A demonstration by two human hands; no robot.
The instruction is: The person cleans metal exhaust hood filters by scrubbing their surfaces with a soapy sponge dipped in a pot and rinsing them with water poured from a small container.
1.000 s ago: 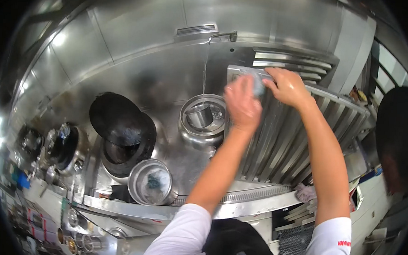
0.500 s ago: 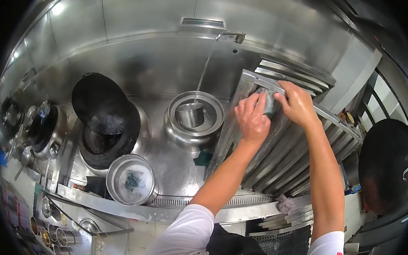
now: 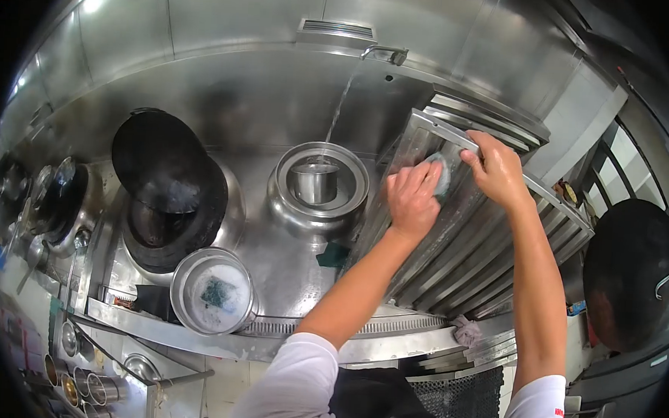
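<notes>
In the head camera's view, a slatted metal panel (image 3: pixel 444 129) is held slanted above a steel counter (image 3: pixel 261 247), its top frame gripped by the right hand (image 3: pixel 497 170). A grey-green scouring pad (image 3: pixel 443 177) is pinned against the panel's face under the bent fingers of the left hand (image 3: pixel 413 201).

A slip of the panel could be caused by a loosened grip on its wet-looking frame, and fingers could be nicked if the pad is driven along a thin metal edge. Left of the panel, an overflow could be brought on by the stream from the tap (image 3: pixel 388 55), by which a round-bellied steel pot (image 3: pixel 307 219) with a cylindrical metal cup (image 3: pixel 314 185) inside is fed.

The panel is shaped in long, straight, glossy ridges. Farther to its left, white foam and a dark green pad (image 3: pixel 217 292) are contained in a smooth round metal bucket (image 3: pixel 250 310), beside matte black woks (image 3: pixel 155 158). Near the panel's lower left, a flat dark-green piece (image 3: pixel 333 254) is seen on the brushed counter.
</notes>
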